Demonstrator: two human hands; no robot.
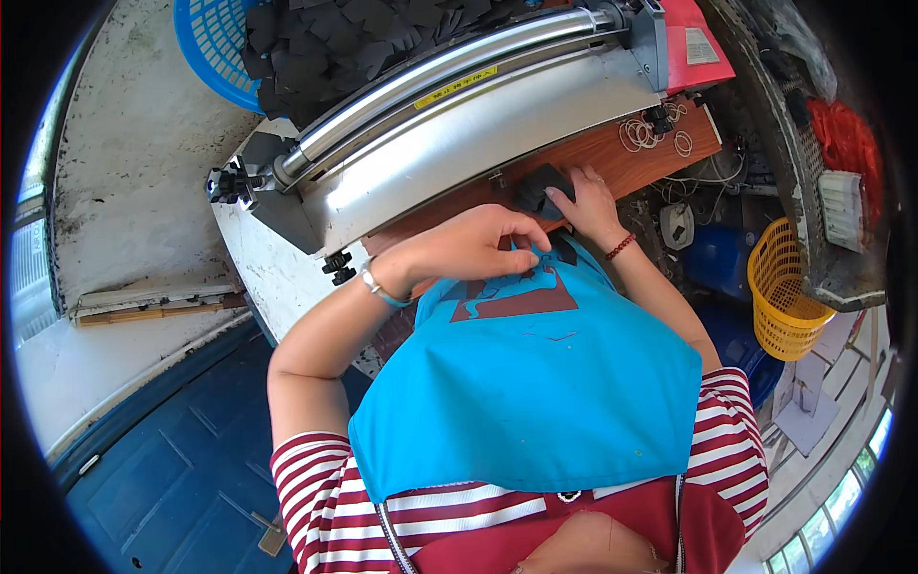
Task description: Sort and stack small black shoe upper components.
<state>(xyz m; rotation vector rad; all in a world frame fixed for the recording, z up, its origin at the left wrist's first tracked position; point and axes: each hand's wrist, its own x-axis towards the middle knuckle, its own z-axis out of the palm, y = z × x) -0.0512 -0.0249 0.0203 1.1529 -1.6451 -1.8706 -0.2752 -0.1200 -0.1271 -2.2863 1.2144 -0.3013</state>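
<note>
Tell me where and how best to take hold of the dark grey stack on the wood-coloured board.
The dark grey stack is probably best pinched by its exposed left edge, coming from the left: it looks blocky and flat-topped, and the right hand lies over its right side.

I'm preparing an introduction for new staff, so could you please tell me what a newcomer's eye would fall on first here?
Probably the bright turquoise apron, in the lower middle of the view. Beyond it, a long silvery metal roller slants across the upper part, with a heap of black cut pieces behind. Between apron and roller, the right grip touches small dark grey pieces.
</note>
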